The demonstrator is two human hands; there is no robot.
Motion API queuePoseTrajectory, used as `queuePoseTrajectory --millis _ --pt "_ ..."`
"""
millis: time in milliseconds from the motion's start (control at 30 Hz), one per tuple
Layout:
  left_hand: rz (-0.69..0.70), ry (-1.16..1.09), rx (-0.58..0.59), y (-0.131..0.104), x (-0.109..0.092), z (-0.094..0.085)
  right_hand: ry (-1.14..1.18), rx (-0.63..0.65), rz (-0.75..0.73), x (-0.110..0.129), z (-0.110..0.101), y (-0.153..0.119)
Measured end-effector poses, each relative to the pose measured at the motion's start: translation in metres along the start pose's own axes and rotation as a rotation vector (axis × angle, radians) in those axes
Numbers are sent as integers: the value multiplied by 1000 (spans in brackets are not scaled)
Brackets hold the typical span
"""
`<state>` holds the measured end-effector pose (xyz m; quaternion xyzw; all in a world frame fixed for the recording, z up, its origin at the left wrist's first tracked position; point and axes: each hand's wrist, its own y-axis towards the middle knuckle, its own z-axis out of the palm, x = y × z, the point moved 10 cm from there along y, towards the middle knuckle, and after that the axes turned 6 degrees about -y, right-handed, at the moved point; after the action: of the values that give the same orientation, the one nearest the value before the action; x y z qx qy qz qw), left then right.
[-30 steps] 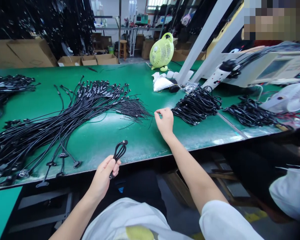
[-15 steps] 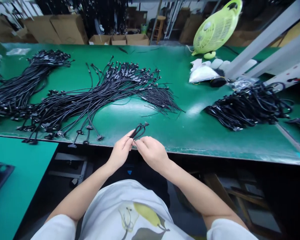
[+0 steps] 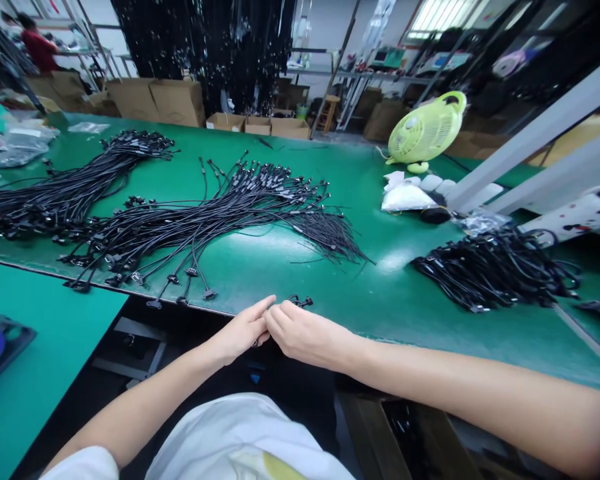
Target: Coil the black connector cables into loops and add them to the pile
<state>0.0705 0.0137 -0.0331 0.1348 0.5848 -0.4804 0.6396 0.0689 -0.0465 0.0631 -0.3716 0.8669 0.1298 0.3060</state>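
My left hand [image 3: 240, 335] and right hand [image 3: 307, 335] meet at the table's [image 3: 257, 270] near edge. My left fingers are closed on a looped black cable [image 3: 303, 302], mostly hidden, its end poking out past my right knuckles over that edge. My right fingers curl in against the left; what they pinch, I cannot tell. Leftward along that edge spreads a heap of long cables [image 3: 215, 215]; thin ties [image 3: 330, 233] touch its right end. A pile of bundled cables [image 3: 495, 270] lies rightward.
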Motion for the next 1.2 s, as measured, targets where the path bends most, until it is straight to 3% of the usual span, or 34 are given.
queuePoseTrajectory --millis 100,233,400,467,533,600,667,767,833,900,967,1067,1133,1200 --pt "10 130 -59 -5 -2 -1 49 57 40 -3 10 3" --pt "186 165 -95 -7 -31 1 208 53 314 -34 24 5" --pt "394 -42 -76 -9 -74 -8 652 -216 741 -70 32 -8" --pt "500 103 -147 -19 -89 -17 901 -294 840 -75 45 -16" --pt "627 325 -164 -33 -99 -14 1041 -304 915 -80 58 -26" --pt "668 477 -44 -36 -91 2 986 -314 972 -88 58 -37" --pt "586 480 67 -26 -72 11 776 -346 953 -90 41 -43" --pt "391 198 10 -3 -53 -6 425 -375 777 -69 6 -34" --pt "340 -29 -28 2 -53 -17 347 -362 681 -51 -3 -26" --pt "375 -104 12 -5 -63 -16 467 -331 653 -44 4 -23" --pt "428 25 58 -17 -73 -8 706 -296 686 -47 22 -26" --pt "502 256 -86 -27 -76 -10 942 -298 848 -61 48 -40" --pt "485 215 -163 -24 -65 -15 967 -323 962 -66 57 -51" --pt "383 111 -45 -12 -43 -4 961 -342 1008 -63 60 -54"
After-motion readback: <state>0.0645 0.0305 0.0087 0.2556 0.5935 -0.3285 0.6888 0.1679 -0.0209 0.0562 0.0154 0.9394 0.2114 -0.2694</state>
